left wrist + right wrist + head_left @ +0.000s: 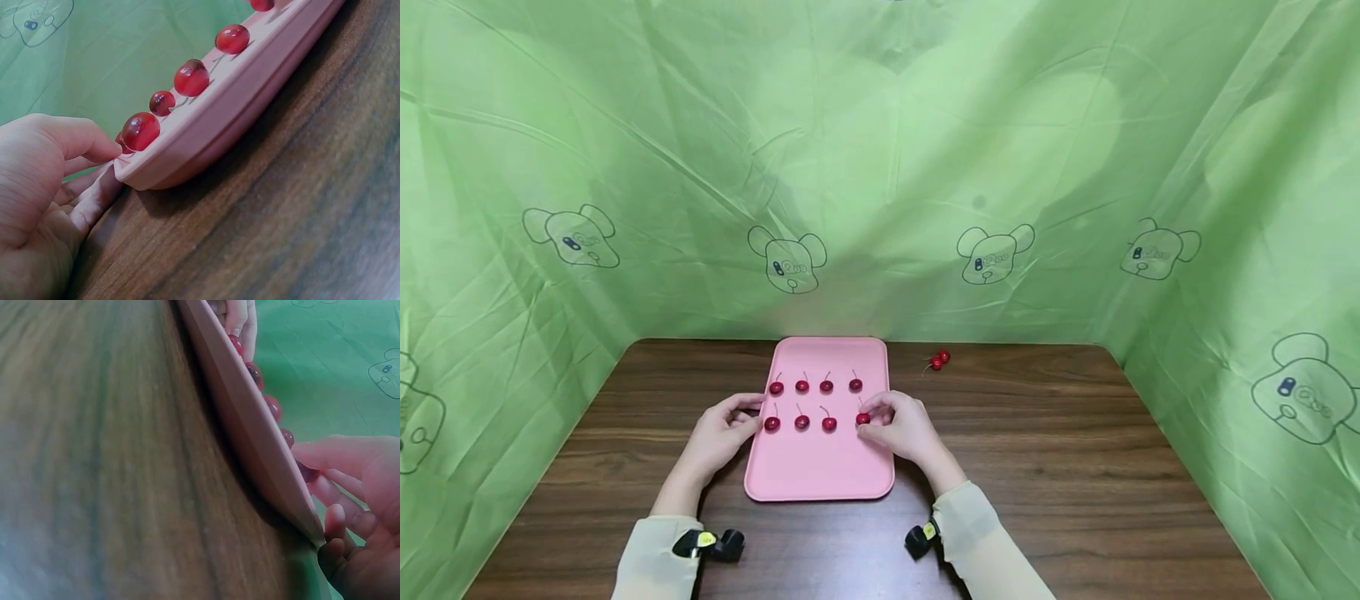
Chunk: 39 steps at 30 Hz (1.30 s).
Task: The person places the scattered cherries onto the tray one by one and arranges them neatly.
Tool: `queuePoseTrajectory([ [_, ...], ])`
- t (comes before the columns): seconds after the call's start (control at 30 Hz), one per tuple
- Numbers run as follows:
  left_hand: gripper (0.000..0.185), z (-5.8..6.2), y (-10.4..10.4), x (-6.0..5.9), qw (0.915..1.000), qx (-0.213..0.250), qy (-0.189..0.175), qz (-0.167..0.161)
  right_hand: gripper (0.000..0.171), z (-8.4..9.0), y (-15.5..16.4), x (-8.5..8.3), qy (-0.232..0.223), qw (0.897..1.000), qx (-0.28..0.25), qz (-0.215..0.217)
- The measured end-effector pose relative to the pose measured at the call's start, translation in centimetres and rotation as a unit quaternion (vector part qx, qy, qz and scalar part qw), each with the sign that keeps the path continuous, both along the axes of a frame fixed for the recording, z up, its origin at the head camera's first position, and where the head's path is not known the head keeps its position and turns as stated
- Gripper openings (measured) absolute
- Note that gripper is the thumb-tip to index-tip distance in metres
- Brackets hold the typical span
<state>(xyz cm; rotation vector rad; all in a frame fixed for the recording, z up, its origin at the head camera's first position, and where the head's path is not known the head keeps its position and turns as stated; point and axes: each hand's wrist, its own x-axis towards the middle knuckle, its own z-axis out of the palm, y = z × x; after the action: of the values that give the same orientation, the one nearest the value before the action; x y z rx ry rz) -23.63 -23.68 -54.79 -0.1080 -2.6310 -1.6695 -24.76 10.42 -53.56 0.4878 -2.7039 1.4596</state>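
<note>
A pink tray [820,467] lies in the middle of a dark wooden table [1060,467]. Several red cherries stand on it in two rows. My right hand [871,419] is at the tray's right edge and pinches the front-right cherry [862,418], whose dark side [306,472] shows under my fingers in the right wrist view. My left hand [751,414] is at the left edge beside the front-left cherry [772,423]. In the left wrist view its thumb [94,142] lies over the tray rim [237,106] against that cherry [140,130], with the fingers curled against the rim's side.
Two loose cherries [940,359] lie on the table behind the tray's right corner. Green cloth [880,167] with bear drawings walls in the back and both sides. Bare wood shows to the left, right and front of the tray.
</note>
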Motion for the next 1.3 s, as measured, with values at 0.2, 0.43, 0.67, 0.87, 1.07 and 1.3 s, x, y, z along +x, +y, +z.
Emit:
queuePoseTrajectory([
  [0.2, 0.04, -0.1, -0.1, -0.1, 1.0, 0.0, -0.004, 0.0, 0.023, -0.1, -0.1, 0.0, 0.009, 1.0, 0.012, 0.008],
  [0.43, 0.039, 1.2, 0.4, 0.5, 0.9999, 0.011, -0.003, -0.006, 0.022, -0.3, -0.1, -0.1, 0.006, 0.999, 0.029, 0.015],
  [0.67, 0.039, 1.8, 0.6, 0.8, 0.9999, 0.009, 0.0, -0.008, 0.022, -0.3, -0.1, -0.2, 0.008, 0.999, 0.049, 0.021],
  [0.87, 0.039, 1.8, 0.5, 0.9, 0.9998, 0.016, 0.003, -0.008, 0.026, -0.3, 0.0, -0.2, 0.011, 0.998, 0.049, 0.023],
  [1.07, 0.039, 2.0, 0.6, 1.0, 0.9998, 0.019, 0.001, -0.008, 0.026, -0.3, 0.1, -0.2, 0.007, 0.999, 0.044, 0.022],
  [1.3, 0.04, 0.5, 0.0, 0.2, 0.9999, 0.01, -0.006, -0.006, 0.024, -0.2, 0.1, -0.2, 0.008, 0.998, 0.046, 0.029],
])
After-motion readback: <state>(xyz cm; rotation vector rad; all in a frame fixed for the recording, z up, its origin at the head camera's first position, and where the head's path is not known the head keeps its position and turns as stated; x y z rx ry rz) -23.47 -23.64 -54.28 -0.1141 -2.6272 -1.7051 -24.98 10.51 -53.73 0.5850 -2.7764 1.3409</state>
